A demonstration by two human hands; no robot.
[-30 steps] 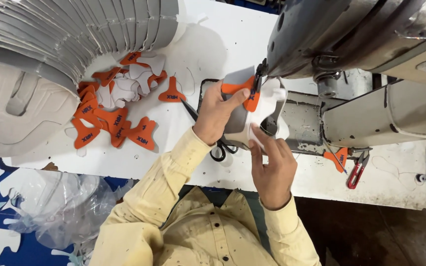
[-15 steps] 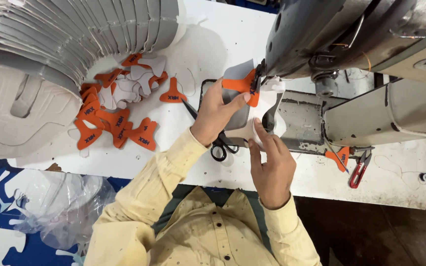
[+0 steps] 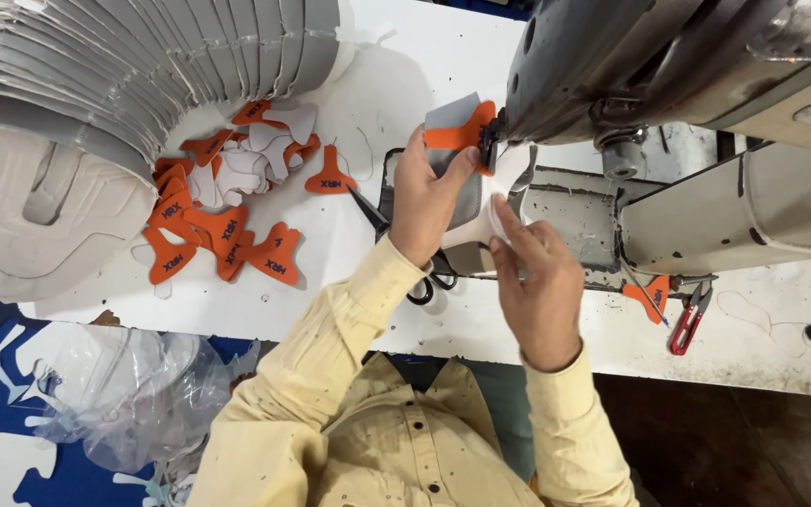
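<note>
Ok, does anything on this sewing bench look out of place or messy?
Mostly tidy. One orange fabric tab lies alone right of the grey sewing machine, beside the red thread snips, apart from the loose orange tab pile at left.

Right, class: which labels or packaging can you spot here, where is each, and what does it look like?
Orange tab labels: heaped on the white table, flared shapes with dark print.
Orange tab: on the grey piece under the left hand.
Clear plastic bag: crumpled, lower left.
No screens or signs.
</note>
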